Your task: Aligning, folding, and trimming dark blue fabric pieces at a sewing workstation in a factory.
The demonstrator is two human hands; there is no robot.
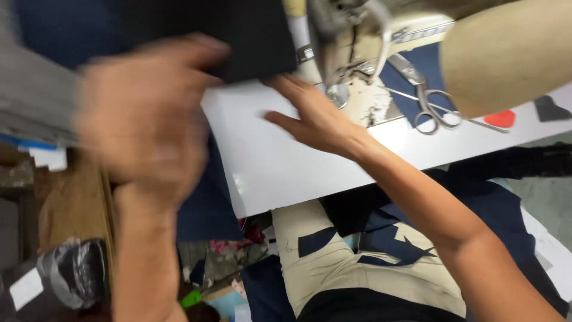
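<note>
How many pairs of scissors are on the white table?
1. The scissors lie on the table right of the sewing machine, partly on blue cloth. Others may be hidden under the dark fabric.

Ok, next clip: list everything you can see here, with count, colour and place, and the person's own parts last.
sewing machine: one, cream, worn, top centre on the table
table: one, white top, across the middle
dark fabric: one piece, black or navy, top centre-left, lying over the table's far edge
scissors: one pair, silver, right of the machine on blue cloth
red scrap: one, red, table's right end
dark scrap: one, black, far right on the table
navy cloth pieces: several, on the person's lap
beige trousers: one pair, bottom centre
left hand: blurred, at the dark fabric's edge
right hand: open, flat on the table by the machine
</note>
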